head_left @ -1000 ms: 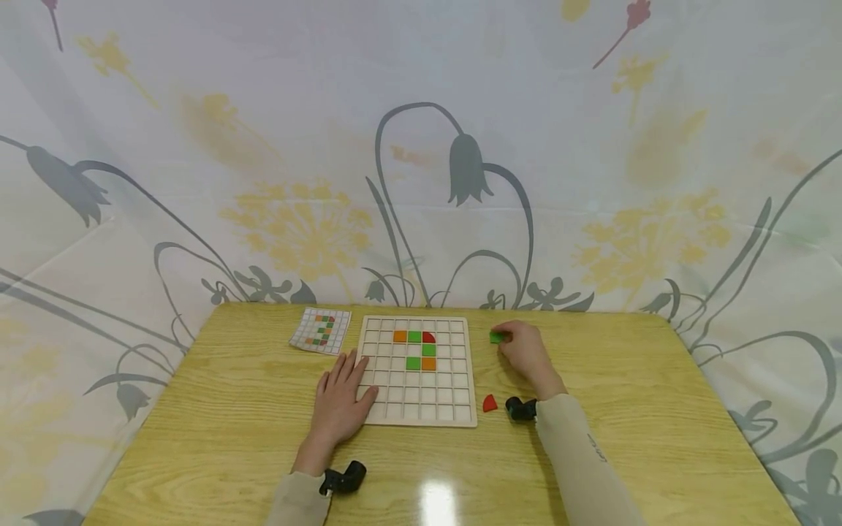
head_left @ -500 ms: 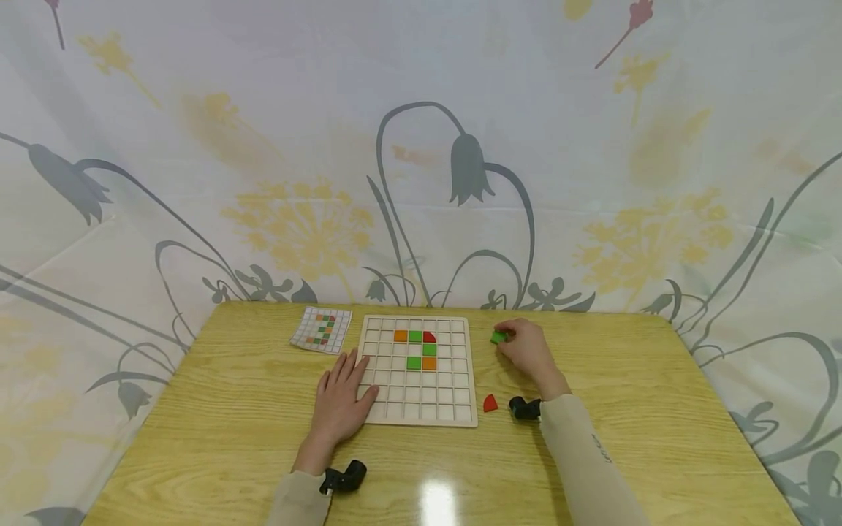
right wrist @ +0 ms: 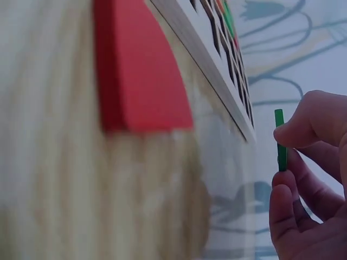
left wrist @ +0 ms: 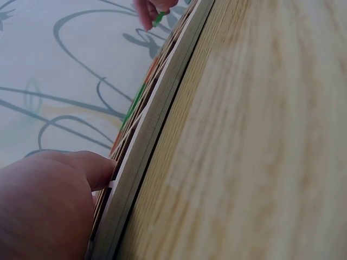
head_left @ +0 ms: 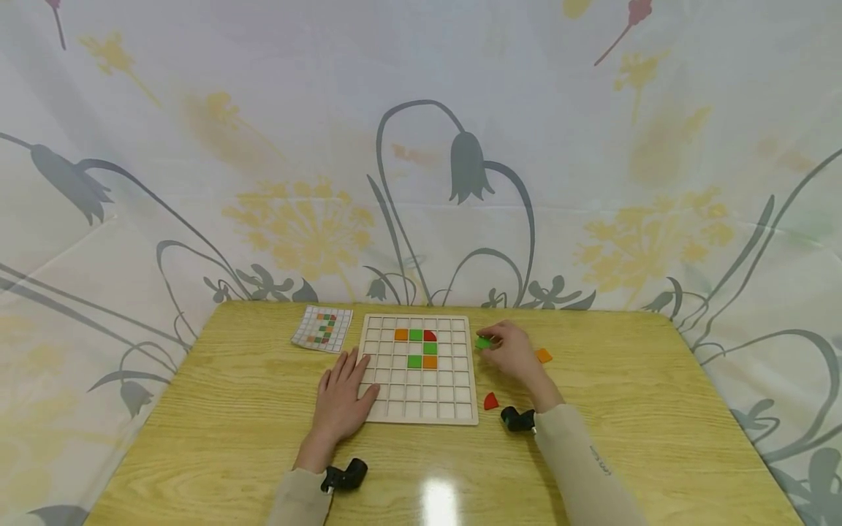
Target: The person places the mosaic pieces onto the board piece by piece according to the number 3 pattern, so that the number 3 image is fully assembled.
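Note:
A pale wooden grid board (head_left: 395, 398) lies on the table with several orange, green and red tiles set in its cells. My left hand (head_left: 344, 402) rests flat at its left edge, fingers spread and straight, the thumb over the frame. In the left wrist view that thumb (left wrist: 97, 169) touches the board's rim. Just right of the board, my right hand (head_left: 511, 356) pinches a green square tile (head_left: 484, 342). The right wrist view shows this green tile (right wrist: 281, 140) edge-on between thumb and fingers, clear of the table.
A red quarter-round tile (head_left: 490, 401) lies right of the board, near the right wrist. An orange tile (head_left: 544, 355) lies beyond the right hand. A printed pattern card (head_left: 322, 329) sits left of the board. A flowered cloth (head_left: 421, 219) hangs behind the table.
My right hand has lifted the green tile and carried it left toward the board. The orange tile behind the hand has come into sight. My left hand has stayed in place.

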Available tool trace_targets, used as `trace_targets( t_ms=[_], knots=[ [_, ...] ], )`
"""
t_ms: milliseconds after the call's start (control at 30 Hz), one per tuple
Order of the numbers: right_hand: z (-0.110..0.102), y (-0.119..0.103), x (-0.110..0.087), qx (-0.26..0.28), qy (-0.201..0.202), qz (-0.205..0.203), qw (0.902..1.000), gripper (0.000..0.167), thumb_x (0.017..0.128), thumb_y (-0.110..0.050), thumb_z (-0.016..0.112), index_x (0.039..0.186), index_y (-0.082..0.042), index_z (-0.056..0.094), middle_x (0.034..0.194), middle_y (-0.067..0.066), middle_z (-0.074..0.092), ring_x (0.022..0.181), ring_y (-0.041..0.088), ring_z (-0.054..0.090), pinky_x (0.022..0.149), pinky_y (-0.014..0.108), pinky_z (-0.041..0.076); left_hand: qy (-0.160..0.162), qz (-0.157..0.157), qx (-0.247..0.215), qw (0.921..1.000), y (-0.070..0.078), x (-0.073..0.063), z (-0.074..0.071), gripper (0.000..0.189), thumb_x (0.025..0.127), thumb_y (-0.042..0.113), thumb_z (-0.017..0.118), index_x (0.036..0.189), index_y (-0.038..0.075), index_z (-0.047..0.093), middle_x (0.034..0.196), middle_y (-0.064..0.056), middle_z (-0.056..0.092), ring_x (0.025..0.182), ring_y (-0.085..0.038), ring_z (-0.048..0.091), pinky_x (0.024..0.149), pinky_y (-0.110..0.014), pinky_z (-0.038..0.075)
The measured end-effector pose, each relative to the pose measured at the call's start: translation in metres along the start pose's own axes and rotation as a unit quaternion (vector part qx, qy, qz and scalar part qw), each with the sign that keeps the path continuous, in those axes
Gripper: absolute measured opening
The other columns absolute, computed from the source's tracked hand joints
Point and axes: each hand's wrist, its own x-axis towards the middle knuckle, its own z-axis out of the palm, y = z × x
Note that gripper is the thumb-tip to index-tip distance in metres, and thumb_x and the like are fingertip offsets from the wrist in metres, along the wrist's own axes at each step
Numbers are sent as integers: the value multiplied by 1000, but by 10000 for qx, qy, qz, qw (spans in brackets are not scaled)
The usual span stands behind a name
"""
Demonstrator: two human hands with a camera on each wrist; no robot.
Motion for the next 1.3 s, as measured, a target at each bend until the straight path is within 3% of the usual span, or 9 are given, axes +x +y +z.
trace_targets(
  t_ms=[133, 333, 633, 833, 1067, 1300],
  knots=[
    [13, -8, -3, 49, -147, -239, 9996, 36, 78, 0, 68, 113, 1, 73, 102, 9, 61, 89, 25, 58, 75, 40, 52, -11, -8, 15, 10000, -1, 1, -1, 60, 101, 31, 57, 153, 5, 40, 161, -18, 26, 149, -38, 17, 113, -63, 14],
    [32, -23, -5, 188, -505, -286, 9981, 36, 79, 0, 73, 115, -3, 74, 97, 2, 60, 82, 18, 53, 72, 34, 48, -17, -12, 39, 10000, 0, 3, -2, 60, 102, 32, 56, 153, 6, 40, 162, -17, 24, 149, -38, 17, 114, -62, 14],
    [51, -44, -7, -6, -894, -751, 9932, 28, 81, -2, 72, 108, -9, 75, 97, -2, 62, 83, 15, 54, 75, 32, 49, -4, 10, 37, 10000, -2, 4, -2, 60, 102, 31, 56, 153, 6, 40, 162, -17, 24, 149, -38, 17, 114, -62, 13],
    [60, -48, -7, -27, -980, -921, 9909, 19, 81, 0, 73, 95, -13, 74, 93, -4, 61, 83, 14, 54, 74, 31, 49, -34, 10, -35, 10000, -1, 4, -1, 60, 101, 31, 56, 153, 5, 40, 162, -17, 24, 149, -38, 16, 114, -62, 13],
    [65, -46, -7, 12, -1129, -1061, 9879, 20, 80, 3, 72, 93, -12, 75, 93, -4, 60, 83, 13, 55, 75, 30, 49, 148, 91, -72, 9998, 2, 1, 0, 59, 100, 30, 58, 150, 3, 44, 159, -20, 29, 147, -40, 21, 112, -63, 16],
    [66, -44, -8, 224, -1286, -1092, 9854, 21, 80, 4, 70, 92, -13, 76, 95, -5, 60, 86, 15, 55, 77, 32, 48, -4, -38, -52, 10000, 1, 0, -1, 60, 101, 30, 57, 152, 4, 41, 161, -18, 26, 149, -38, 17, 114, -62, 13]
  ],
)
